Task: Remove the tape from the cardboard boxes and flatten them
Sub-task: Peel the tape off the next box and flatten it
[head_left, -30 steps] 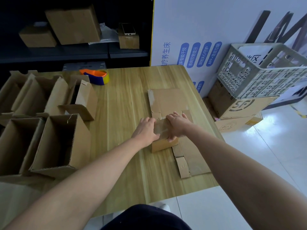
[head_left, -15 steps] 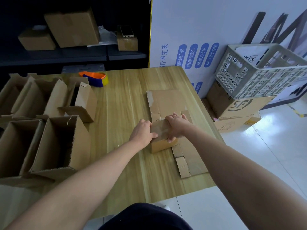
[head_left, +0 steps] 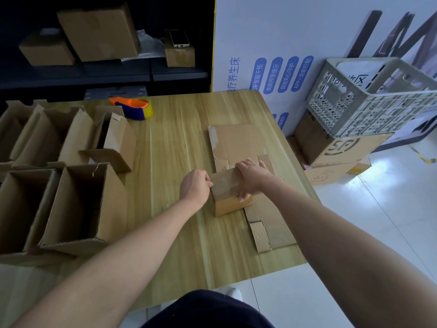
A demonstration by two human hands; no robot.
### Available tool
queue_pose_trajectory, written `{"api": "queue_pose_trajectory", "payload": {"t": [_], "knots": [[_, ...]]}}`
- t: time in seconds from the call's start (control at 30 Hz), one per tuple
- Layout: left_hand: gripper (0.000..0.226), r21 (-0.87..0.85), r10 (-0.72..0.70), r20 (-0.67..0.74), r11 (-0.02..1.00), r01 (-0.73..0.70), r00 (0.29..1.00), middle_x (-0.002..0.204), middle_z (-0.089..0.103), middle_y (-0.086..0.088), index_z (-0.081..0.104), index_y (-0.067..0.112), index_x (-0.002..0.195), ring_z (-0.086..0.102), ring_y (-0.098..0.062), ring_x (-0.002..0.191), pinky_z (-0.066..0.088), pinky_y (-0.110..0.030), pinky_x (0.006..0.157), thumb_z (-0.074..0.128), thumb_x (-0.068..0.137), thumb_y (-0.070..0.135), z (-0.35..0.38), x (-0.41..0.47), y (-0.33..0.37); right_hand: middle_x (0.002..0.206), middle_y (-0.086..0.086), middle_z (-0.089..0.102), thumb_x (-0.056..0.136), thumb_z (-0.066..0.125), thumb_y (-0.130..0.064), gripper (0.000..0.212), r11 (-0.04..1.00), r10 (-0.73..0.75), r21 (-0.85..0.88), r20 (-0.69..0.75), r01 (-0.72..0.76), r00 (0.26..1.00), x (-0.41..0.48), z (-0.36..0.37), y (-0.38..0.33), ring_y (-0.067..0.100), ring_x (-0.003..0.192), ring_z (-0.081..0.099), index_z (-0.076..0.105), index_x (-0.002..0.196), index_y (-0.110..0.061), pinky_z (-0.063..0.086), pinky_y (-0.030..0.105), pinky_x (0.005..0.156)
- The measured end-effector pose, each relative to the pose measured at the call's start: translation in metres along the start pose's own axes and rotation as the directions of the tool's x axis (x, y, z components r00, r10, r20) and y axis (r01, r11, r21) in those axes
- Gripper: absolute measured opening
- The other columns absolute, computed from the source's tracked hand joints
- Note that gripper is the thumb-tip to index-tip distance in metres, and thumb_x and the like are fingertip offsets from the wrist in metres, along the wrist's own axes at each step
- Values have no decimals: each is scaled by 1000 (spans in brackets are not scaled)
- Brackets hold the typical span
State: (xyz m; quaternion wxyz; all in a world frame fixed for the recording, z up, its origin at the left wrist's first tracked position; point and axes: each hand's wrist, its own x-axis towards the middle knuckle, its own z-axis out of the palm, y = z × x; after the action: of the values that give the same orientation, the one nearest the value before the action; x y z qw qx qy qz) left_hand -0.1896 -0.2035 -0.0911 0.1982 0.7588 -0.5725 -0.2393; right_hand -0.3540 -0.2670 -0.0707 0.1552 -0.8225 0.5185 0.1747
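Small box (head_left: 230, 205) stood closed on the tabletop (head_left: 175, 162), right of centre, its right part sitting over the flattened cardboard (head_left: 238, 140) laid out there. A glossy tape strip (head_left: 227, 185) ran across its top and was not yet lifted, so the step in hand was judged to be the start of peeling. Left hand (head_left: 195, 185) was at the box's left top edge, fingers curled in and gripping there. Fingertips were hidden, so whether they had the tape's end could not be told. Right hand (head_left: 251, 179) lay over the right side of the top, fingers hooked over the far edge and thumb on the near face. This was probably to pin the box down against the pull from the other side. Flat pieces extended both beyond the box and nearer the tabletop's front edge, most likely the pile for finished work, which would explain working right beside it. Open boxes (head_left: 78, 204) with flaps up crowded the tabletop's left side, well apart from the hands, not yet flattened. A tape dispenser (head_left: 132, 108) sat near the far edge, untouched. Off the tabletop to the right, a plastic crate (head_left: 378, 98) rested on printed cartons (head_left: 343, 147) on the floor. Much of the task seemed to remain.
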Motion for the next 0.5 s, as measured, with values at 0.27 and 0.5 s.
{"api": "queue_pose_trajectory", "payload": {"t": [0.27,0.5], "knots": [[14,90,41,60,995,-46,997,90,58,-2,56,12,80,53,-19,78,36,-29,63,53,93,9,1,5,-2,146,2,34,62,84,-41,102,1000,-1,-3,14,1,1000,-2,-3,-1,24,142,15,28,144,-16,5,53,116],[11,228,201,198,942,-245,959,99,56,-7,51,8,90,55,-22,88,48,-34,79,45,91,-1,-3,5,-2,145,1,36,62,83,-45,101,999,4,-42,18,-4,1000,-4,-5,-3,22,141,20,30,144,-17,7,53,116]]}}
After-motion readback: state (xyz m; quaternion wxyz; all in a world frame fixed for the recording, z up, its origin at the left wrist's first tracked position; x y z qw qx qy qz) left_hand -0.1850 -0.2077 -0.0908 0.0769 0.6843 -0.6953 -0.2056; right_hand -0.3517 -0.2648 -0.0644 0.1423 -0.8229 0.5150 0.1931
